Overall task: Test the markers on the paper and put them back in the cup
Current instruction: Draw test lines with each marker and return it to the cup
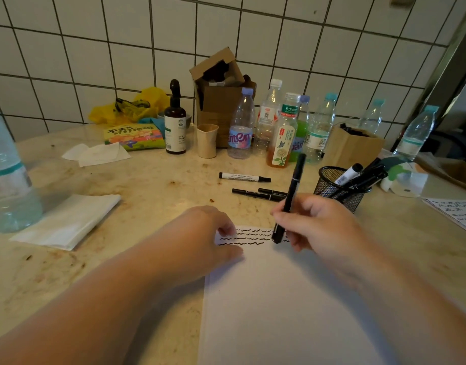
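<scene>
A white sheet of paper (279,312) lies on the counter in front of me, with rows of black squiggles along its top edge. My right hand (321,225) grips a black marker (292,191), whose tip touches the paper at the right end of the squiggles. My left hand (208,233) rests on the paper's top left corner with its fingers curled down onto it. A black mesh cup (337,191) with several markers stands just right of my right hand. A white-barrelled marker (243,177) and two black markers (258,194) lie on the counter beyond the paper.
Several plastic bottles (242,125) and a cardboard box (221,101) line the tiled wall behind. A dark pump bottle (175,122) and a beige cup (207,140) stand left of them. Folded tissue (68,222) and a large water bottle (8,180) sit at the left.
</scene>
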### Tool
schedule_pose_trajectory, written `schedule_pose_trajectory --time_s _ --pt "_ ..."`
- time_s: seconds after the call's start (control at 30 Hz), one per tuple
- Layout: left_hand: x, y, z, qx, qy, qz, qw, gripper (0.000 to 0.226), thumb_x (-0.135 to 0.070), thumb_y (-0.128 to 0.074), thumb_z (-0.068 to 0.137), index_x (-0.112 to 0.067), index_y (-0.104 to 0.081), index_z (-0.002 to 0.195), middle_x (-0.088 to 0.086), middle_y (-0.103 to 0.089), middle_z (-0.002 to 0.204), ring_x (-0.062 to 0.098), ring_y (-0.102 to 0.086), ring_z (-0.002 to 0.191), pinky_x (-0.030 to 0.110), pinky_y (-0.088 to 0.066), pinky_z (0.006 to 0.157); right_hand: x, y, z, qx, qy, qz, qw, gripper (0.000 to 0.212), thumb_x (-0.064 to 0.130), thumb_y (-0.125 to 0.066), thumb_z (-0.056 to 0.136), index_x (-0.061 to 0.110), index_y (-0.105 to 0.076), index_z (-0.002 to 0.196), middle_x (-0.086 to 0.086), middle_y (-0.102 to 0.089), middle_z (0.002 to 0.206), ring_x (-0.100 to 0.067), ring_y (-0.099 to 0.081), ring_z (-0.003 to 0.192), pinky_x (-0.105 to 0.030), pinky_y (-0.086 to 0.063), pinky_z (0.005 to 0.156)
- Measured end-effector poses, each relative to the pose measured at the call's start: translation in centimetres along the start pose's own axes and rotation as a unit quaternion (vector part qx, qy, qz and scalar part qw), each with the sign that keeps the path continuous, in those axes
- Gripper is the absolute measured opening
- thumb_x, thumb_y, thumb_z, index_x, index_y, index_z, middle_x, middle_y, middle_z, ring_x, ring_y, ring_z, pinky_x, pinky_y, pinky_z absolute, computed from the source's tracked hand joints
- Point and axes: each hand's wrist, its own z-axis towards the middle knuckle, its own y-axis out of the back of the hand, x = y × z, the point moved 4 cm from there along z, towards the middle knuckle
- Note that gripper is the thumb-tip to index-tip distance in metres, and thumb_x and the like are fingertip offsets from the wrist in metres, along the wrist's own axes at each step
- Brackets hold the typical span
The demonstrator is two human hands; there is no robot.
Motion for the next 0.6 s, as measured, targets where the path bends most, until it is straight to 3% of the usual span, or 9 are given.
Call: schedule_pose_trajectory --time_s 0.1,0.2,0.27,0.37,0.43,0.5,0.6 --pt "-1.4 0.5 -0.5 0.015 -0.013 -0.030 0.999 0.032 -0.057 -0.062 0.084 -0.044 -0.062 0.113 -0.030 -0.052 0.089 -0.008 -0.051 0.083 0.009 -0.036 0.065 -0.5 -0.6 -0.5 0.011 0.021 0.086 0.996 0.015 0.009 -0.068 0.089 0.018 -0.079 0.083 -0.005 -0.060 0.060 -0.020 -0.057 0.062 -0.031 -0.046 0.058" --pt "-2.4 1.0 -0.8 0.017 -0.030 -0.069 0.997 0.018 -0.052 -0.058 0.088 -0.052 -0.059 0.106 -0.028 -0.059 0.090 -0.004 -0.055 0.083 0.013 -0.040 0.067 -0.1 -1.2 -1.2 0.040 0.029 0.204 0.978 0.024 0.027 -0.063 0.083 0.011 -0.080 0.080 -0.013 -0.064 0.061 -0.023 -0.060 0.060 -0.032 -0.043 0.056" --pt "-2.8 1.2 -0.9 0.017 -0.041 -0.098 0.994 0.013 -0.047 -0.056 0.091 -0.060 -0.054 0.095 -0.029 -0.063 0.088 -0.008 -0.056 0.085 0.011 -0.041 0.067 0.0 -1.6 -1.4 0.072 0.047 0.210 0.974 0.031 0.032 -0.058 0.085 0.011 -0.081 0.083 -0.015 -0.068 0.065 -0.024 -0.063 0.061 -0.033 -0.045 0.058" --pt "-2.8 1.2 -0.9 0.026 -0.031 -0.119 0.992 0.022 -0.045 -0.049 0.094 -0.044 -0.062 0.076 -0.017 -0.066 0.078 0.002 -0.057 0.072 0.019 -0.045 0.064 0.3 -1.8 -1.5 0.094 0.063 0.187 0.976 0.033 0.027 -0.054 0.093 0.010 -0.081 0.087 -0.015 -0.071 0.067 -0.021 -0.063 0.059 -0.027 -0.048 0.055" --pt "-2.8 1.1 -0.9 0.068 -0.026 -0.124 0.990 0.030 -0.046 -0.044 0.097 -0.039 -0.064 0.075 -0.013 -0.062 0.069 0.004 -0.053 0.063 0.022 -0.042 0.062 0.3 -1.6 -1.6 0.096 0.077 0.160 0.979 0.035 0.015 -0.050 0.098 0.011 -0.082 0.083 -0.012 -0.069 0.061 -0.019 -0.060 0.054 -0.023 -0.046 0.050" --pt "-2.9 0.9 -1.2 0.137 -0.034 -0.143 0.979 0.032 -0.045 -0.042 0.098 -0.037 -0.066 0.079 -0.015 -0.058 0.064 0.004 -0.049 0.061 0.022 -0.041 0.063 0.6 -1.3 -1.6 0.100 0.099 0.153 0.978 0.035 0.011 -0.050 0.092 0.011 -0.081 0.077 -0.014 -0.065 0.056 -0.023 -0.057 0.051 -0.026 -0.043 0.047" --pt "-2.3 1.6 -1.7 0.192 -0.032 -0.183 0.964 0.034 -0.041 -0.042 0.098 -0.032 -0.069 0.079 -0.014 -0.053 0.059 0.002 -0.043 0.055 0.018 -0.038 0.059 -0.1 0.4 -1.1 0.035 0.094 0.221 0.970 0.032 0.011 -0.048 0.074 0.008 -0.077 0.061 -0.019 -0.052 0.047 -0.022 -0.048 0.041 -0.029 -0.032 0.046"
